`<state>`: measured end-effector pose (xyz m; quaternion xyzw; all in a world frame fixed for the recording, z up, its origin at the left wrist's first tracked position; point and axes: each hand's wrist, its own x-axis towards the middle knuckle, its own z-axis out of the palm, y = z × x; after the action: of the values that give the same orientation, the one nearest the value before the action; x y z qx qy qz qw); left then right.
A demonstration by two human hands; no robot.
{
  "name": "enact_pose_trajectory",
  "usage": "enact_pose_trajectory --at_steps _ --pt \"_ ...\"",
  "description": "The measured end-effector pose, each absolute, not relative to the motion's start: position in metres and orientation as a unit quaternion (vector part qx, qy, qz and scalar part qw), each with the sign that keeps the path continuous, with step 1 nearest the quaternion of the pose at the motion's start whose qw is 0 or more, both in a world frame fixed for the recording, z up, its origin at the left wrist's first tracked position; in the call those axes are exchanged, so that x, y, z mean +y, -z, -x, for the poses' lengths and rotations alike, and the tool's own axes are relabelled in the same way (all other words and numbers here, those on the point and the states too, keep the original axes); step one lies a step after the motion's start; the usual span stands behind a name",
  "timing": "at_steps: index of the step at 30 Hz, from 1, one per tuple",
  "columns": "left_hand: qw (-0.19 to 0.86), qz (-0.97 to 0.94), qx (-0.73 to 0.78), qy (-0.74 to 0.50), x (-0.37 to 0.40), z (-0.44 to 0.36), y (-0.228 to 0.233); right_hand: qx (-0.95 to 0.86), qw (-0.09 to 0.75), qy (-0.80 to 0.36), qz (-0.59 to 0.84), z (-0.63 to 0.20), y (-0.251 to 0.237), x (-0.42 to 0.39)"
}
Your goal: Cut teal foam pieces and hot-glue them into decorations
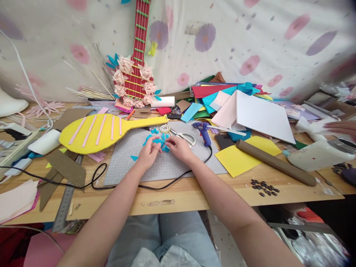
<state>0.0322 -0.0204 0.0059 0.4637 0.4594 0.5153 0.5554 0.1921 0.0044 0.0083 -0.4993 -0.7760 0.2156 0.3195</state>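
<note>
Blue, light, floppy cut-foam flower piece [158,142] on the grey cutting mat [167,167], pinched between closed left hand [148,152] and right hand [179,146]; likely best gripped at its petal bases

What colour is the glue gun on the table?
The glue gun is blue with a black cord, seen best in the head view.

Craft room; foam sheets [222,97], glue gun [203,132].
</note>
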Motion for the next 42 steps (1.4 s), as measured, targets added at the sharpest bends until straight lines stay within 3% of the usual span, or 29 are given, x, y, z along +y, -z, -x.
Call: enact_pose_trajectory --at_steps 5,15,18,25,32,42 --pt "0.314 -0.504 0.531 -0.604 -0.012 -0.014 -0.009 -0.707 0.301 -0.181 0.614 -0.207 -0.006 0.017" --pt "0.293 -0.508 0.563 -0.582 -0.005 -0.008 -0.014 -0.683 0.318 -0.21 0.623 -0.207 -0.004 0.021" --pt "0.223 -0.553 0.6 -0.534 0.015 -0.001 -0.026 -0.678 0.332 -0.23 0.615 -0.21 -0.005 0.021" --pt "0.033 -0.723 0.639 -0.26 0.088 0.023 -0.045 -0.679 0.359 -0.247 0.591 -0.213 0.001 0.026" --pt "0.014 -0.743 0.666 -0.07 0.109 0.037 -0.045 -0.701 0.41 -0.267 0.519 -0.213 0.006 0.024" --pt "0.085 -0.769 0.614 -0.153 0.073 0.064 -0.089 -0.652 0.456 -0.321 0.514 -0.215 0.008 0.025"
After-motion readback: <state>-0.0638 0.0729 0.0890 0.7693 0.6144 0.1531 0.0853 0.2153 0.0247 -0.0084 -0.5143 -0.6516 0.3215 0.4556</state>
